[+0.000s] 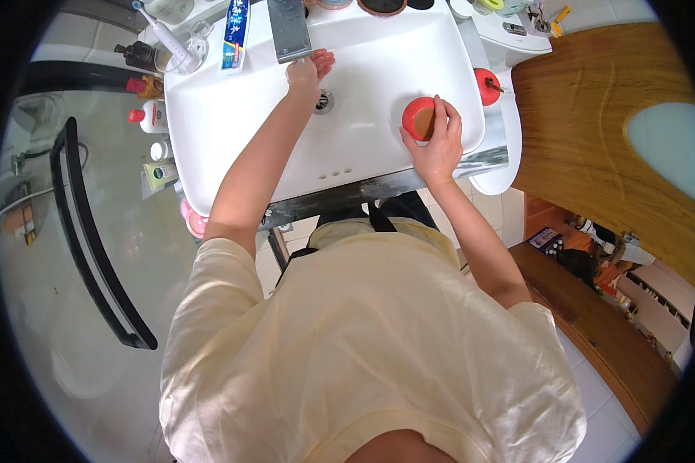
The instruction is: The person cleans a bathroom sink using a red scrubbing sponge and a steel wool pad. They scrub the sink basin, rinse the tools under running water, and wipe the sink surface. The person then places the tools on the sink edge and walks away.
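My left hand (309, 70) reaches over the white washbasin (231, 124), just under the end of the grey flat-spouted faucet (289, 35). Its palm is partly turned up, with nothing visible in it; the spout covers part of the view around it. On the basin's right side, my right hand (440, 142) grips a small round red container (410, 110) by its rim. The container's inside looks brown, and its open side faces up towards me. Below and left of the container, the drain (324, 102) shows in the basin floor.
A red rounded piece with a brown stem (487, 87) sits on the counter beside the basin. Toothpaste (234, 37) and a glass holding an electric toothbrush (179, 55) stand at back left. Bottles line the left edge. A toilet (512, 139) and wooden door (591, 87) are rightward.
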`<move>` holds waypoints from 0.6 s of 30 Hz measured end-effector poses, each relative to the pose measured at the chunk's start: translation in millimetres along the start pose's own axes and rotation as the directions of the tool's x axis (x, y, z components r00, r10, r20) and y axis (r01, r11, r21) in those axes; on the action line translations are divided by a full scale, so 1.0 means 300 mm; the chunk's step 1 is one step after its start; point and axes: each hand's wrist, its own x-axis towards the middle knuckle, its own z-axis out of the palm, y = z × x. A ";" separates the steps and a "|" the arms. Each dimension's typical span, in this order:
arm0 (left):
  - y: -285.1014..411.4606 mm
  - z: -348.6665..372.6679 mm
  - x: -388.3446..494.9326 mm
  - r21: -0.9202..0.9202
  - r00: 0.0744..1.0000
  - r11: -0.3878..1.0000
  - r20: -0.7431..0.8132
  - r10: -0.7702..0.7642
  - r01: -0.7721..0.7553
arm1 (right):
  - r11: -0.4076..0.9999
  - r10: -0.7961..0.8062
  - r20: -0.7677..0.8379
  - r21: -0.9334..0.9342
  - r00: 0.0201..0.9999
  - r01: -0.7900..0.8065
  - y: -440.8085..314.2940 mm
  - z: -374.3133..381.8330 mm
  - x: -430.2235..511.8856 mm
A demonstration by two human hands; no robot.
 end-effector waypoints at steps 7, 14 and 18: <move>0.087 -0.282 -0.175 0.445 0.978 0.883 0.197 0.066 -0.149 | 1.000 -0.008 -0.017 -0.014 1.000 0.008 0.005 0.006 -0.002; 0.056 -0.594 -0.451 0.843 0.976 -0.503 0.107 -0.188 -0.190 | 1.000 0.003 -0.020 -0.022 1.000 -0.004 0.006 0.012 -0.002; -0.091 -0.483 -0.347 0.858 0.941 -0.387 0.320 -0.112 -0.338 | 1.000 -0.012 -0.034 -0.010 0.999 0.012 0.002 0.010 -0.001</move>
